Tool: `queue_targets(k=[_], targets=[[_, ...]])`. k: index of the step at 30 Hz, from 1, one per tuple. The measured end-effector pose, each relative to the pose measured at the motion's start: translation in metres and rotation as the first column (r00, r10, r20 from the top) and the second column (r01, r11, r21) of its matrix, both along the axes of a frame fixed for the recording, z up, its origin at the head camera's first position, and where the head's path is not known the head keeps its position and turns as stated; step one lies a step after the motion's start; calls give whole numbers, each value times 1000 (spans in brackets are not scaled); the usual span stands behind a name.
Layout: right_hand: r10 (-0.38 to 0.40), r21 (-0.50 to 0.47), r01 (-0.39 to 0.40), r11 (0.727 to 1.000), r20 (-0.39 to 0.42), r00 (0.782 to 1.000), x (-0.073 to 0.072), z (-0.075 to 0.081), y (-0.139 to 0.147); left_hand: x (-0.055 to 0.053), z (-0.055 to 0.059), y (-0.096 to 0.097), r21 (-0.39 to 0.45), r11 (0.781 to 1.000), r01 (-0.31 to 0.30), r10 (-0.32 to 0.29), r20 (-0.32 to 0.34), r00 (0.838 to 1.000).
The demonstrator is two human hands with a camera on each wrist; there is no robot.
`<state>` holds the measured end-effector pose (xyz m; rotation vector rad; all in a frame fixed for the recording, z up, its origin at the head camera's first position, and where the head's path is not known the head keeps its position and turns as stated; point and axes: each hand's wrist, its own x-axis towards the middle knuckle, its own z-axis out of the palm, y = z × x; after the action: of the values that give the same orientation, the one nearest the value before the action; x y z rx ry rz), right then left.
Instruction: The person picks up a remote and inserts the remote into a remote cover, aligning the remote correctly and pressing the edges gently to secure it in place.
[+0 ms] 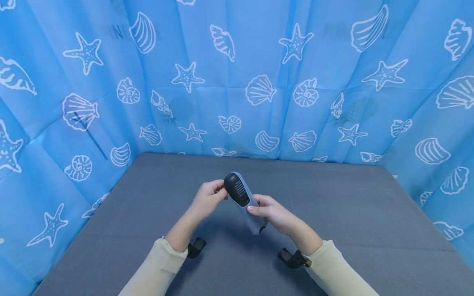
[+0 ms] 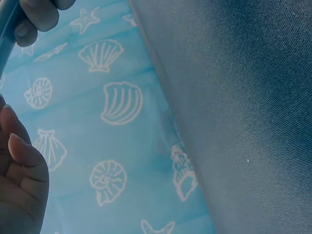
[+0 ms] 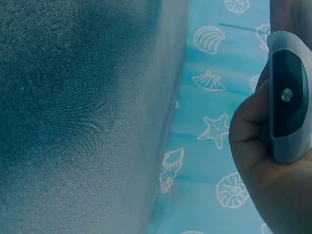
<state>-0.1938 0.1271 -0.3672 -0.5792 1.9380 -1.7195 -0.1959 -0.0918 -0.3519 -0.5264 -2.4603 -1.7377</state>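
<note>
A long grey-blue handheld device (image 1: 249, 214) with a black oval panel (image 1: 236, 189) bearing small pale print is held tilted above the table. My right hand (image 1: 275, 213) grips its lower body, the thumb lying along the near face. At the upper end, my left hand (image 1: 205, 200) pinches the edge beside the black panel with thumb and forefinger. The other left fingers curl loosely in the left wrist view, where the device (image 2: 5, 36) is mostly cut off. The right wrist view shows its end with a dark inset (image 3: 287, 114) and a small round spot. Its exact kind is unclear.
A grey cloth-covered table (image 1: 333, 197) spreads beneath both hands. Blue curtains (image 1: 237, 111) printed with white shells and starfish stand behind it and along both sides. Black wrist mounts (image 1: 290, 259) stick out at both cuffs.
</note>
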Motion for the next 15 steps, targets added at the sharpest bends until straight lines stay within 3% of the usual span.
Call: queue_targets(k=[15], targets=[[-47,-22,47,999,-30,998,-2,-2,1,2,-2,9,-4,999,-45,45,-88,995]])
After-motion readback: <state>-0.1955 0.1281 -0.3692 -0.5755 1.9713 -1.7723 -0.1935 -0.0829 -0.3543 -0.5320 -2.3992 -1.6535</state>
